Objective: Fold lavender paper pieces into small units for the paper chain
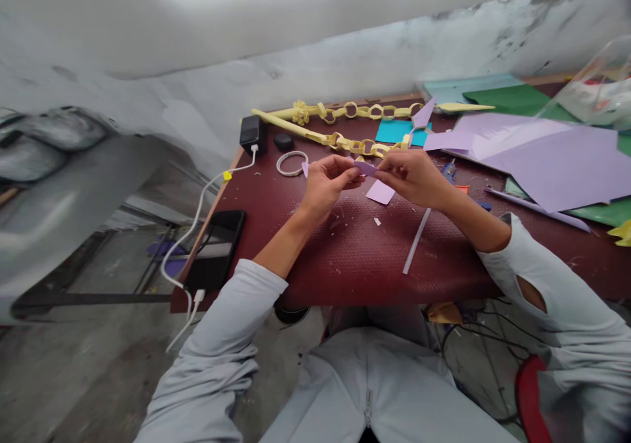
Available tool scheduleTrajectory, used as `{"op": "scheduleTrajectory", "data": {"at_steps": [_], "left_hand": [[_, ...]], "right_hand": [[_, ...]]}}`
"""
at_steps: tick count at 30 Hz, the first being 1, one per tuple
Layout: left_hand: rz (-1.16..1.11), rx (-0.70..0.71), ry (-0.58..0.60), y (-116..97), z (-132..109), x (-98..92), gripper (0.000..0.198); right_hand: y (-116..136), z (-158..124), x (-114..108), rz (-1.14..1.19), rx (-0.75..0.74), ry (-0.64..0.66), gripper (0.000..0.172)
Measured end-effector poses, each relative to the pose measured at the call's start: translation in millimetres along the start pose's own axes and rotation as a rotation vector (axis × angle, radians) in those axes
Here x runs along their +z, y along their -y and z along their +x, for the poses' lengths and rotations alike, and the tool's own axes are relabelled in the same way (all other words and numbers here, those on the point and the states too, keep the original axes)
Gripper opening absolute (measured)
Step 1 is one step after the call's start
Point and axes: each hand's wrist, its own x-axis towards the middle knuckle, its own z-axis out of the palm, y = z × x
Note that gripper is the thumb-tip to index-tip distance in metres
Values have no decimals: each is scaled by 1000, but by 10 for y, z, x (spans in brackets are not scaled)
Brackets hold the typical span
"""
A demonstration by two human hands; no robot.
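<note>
Between my two hands a small purple paper piece (365, 167) is held above the table. My left hand (329, 179) pinches its left end, and my right hand (410, 175) pinches the right end. Just beneath them a lilac paper square (380, 192) lies on the dark red tabletop (340, 259). A bit of lilac paper (305, 169) shows at the left of my left hand. Behind the hands run yellow paper chains (365, 146) joined to rolled yellow paper sticks.
A roll of tape (292, 163) and a small round black case (283, 142) lie left of my hands. A power bank (251, 133) is cabled to a phone (215, 249) at the left edge. Lilac sheets (557, 157) and a teal paper (394, 131) lie to the right. A pale strip (417, 240) lies nearer me.
</note>
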Motion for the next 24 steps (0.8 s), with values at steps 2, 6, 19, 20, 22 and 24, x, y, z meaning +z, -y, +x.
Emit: {"op": "scheduleTrajectory", "data": {"at_steps": [2,6,19,20,22,24], "left_hand": [[-25,-23,16,-23,-13,12,47],[-57,-113,79,-58,-37,36,45],[170,59,45,1,13,21,36],[194,69,47,1,10,24,35],[227,78,51,-6,-2,33,35],[245,81,70,-18,-16,46,35]], "right_hand": [[9,0,4,8,18,-5,44],[32,-11,31,83,77,12,57],[-26,-11,125,210,285,-35,39],[-31,-12,128,191,284,-39,36],[-36,-16,138,167,263,-34,29],[-41,-22,152,174,237,-12,26]]}}
